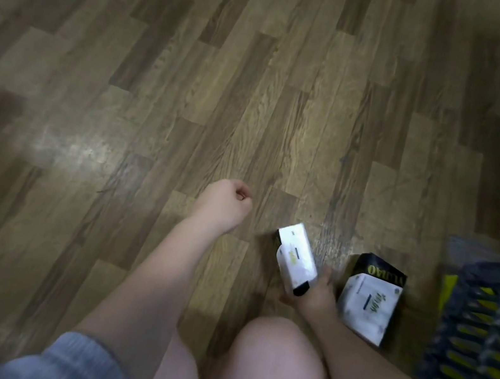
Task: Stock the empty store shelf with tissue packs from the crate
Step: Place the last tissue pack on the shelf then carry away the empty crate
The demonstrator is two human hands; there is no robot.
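Observation:
My right hand (311,295) grips a white and black tissue pack (294,259) low over the wooden floor, pack tilted, somewhat blurred. A second tissue pack (367,302), white with a black end, sits just right of that hand; whether the hand also holds it or it rests on the floor I cannot tell. My left hand (227,203) hovers over the floor to the left, fingers curled shut with nothing in them. The dark plastic crate (483,337) stands at the right edge, yellow showing through its lattice wall. No shelf is in view.
Wood-pattern floor (194,79) fills most of the view. My bare knees (277,351) and black shorts are at the bottom centre. A dark shape sits at the top right corner.

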